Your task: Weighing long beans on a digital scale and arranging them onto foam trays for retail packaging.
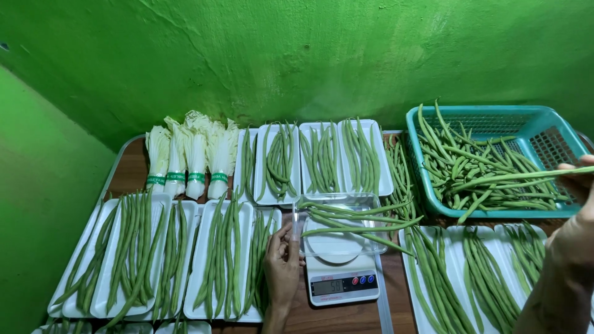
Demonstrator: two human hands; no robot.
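My left hand [281,260] rests against the left edge of a clear plastic tray [337,247] that sits on a small white digital scale [340,281]; a few long green beans [356,221] lie across that tray. My right hand [578,185] is raised at the right edge, pinching one long green bean [513,176] above a teal plastic basket [482,119] full of loose beans.
White foam trays of beans [164,260] fill the left of the wooden table, several more [322,158] line the back, and others [470,278] sit at the right. Banded white cabbages [189,154] stand at the back left. A green wall rises behind.
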